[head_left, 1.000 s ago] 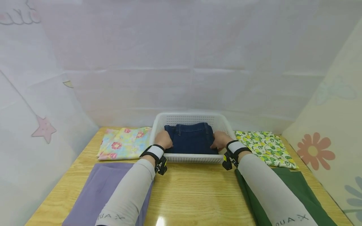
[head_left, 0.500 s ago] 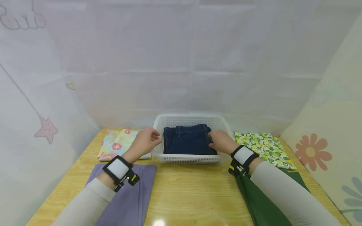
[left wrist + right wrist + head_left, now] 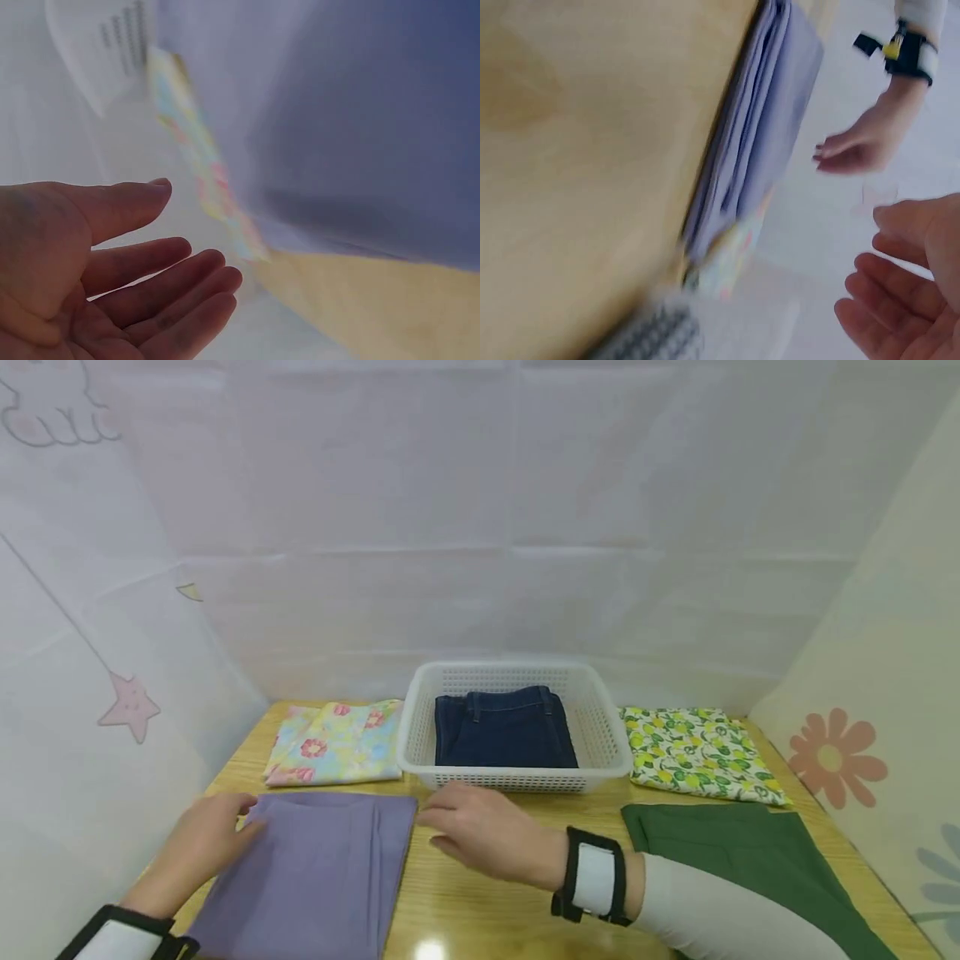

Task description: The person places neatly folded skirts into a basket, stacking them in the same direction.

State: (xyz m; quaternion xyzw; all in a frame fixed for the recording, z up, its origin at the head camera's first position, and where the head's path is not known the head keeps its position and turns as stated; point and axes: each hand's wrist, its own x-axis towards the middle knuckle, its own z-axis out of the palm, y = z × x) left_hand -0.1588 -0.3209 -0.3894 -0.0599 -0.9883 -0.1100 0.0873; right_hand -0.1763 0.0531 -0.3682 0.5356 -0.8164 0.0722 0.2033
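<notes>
Where the purple cloth [image 3: 315, 868] lies folded flat on the near left part of the table [image 3: 487, 893], both hands are positioned at its far corners. The left hand [image 3: 202, 843] rests at the far left corner, fingers relaxed and spread, gripping nothing; the left wrist view confirms a bare palm with straight fingers. The right hand [image 3: 487, 835] hovers just beside the far right corner, fingers loosely extended and apart, also holding nothing. This placement suits taking the cloth by both far corners at once; whether either hand actually touches the fabric cannot be told.

Directly behind the purple cloth and the right hand stands a white basket [image 3: 600, 735] containing folded jeans [image 3: 506, 735]. The near wall of the basket is close to the right hand and limits forward reach. A floral cloth [image 3: 337, 743] lies left of the basket, just beyond the purple cloth. A lemon-print cloth [image 3: 697, 752] lies right of the basket, and a green cloth [image 3: 735, 868] lies in front of it, well apart from the purple cloth.
</notes>
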